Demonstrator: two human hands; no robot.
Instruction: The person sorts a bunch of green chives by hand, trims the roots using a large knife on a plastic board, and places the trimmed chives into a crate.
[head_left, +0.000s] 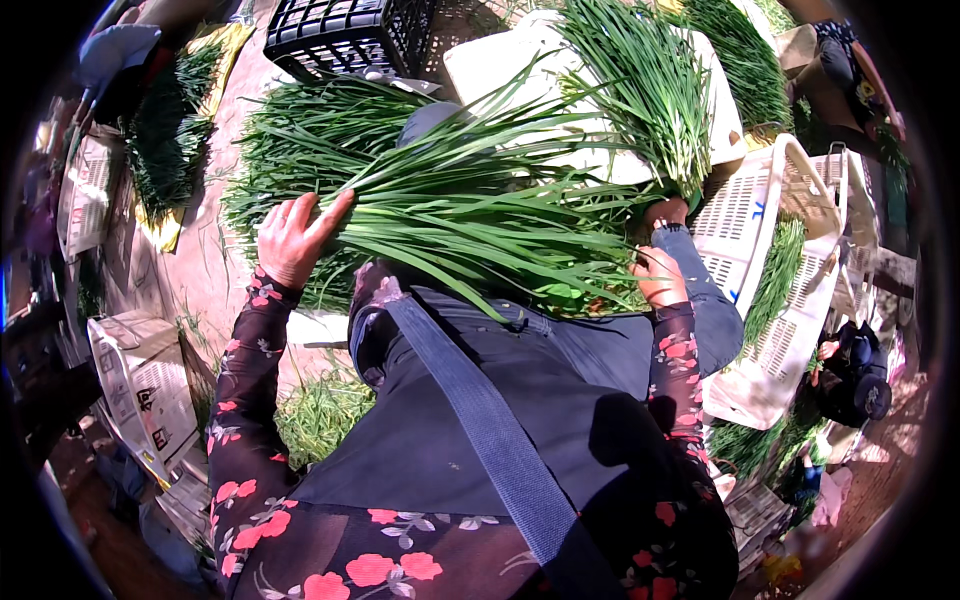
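A loose bunch of long, flat green leaves, which look like garlic chives (465, 217), fans out across my lap. My left hand (296, 236) grips its gathered, pale end at the left. At the right, my right hand (660, 276) is at the spread leaf tips, with fingers curled; whether it pinches any leaves is unclear. Behind the bunch lies a large pile of the same greens (277, 142). Another bundle (660, 97) rests on a white sheet or sack (495, 64) beyond my lap, its pale ends towards me.
A black plastic crate (330, 37) stands at the far side. White plastic baskets (739, 217) are at my right, one holding greens (780, 270); another white crate (146, 382) stands at left. Cut scraps (322, 420) lie near my left side. Other people sit at both edges.
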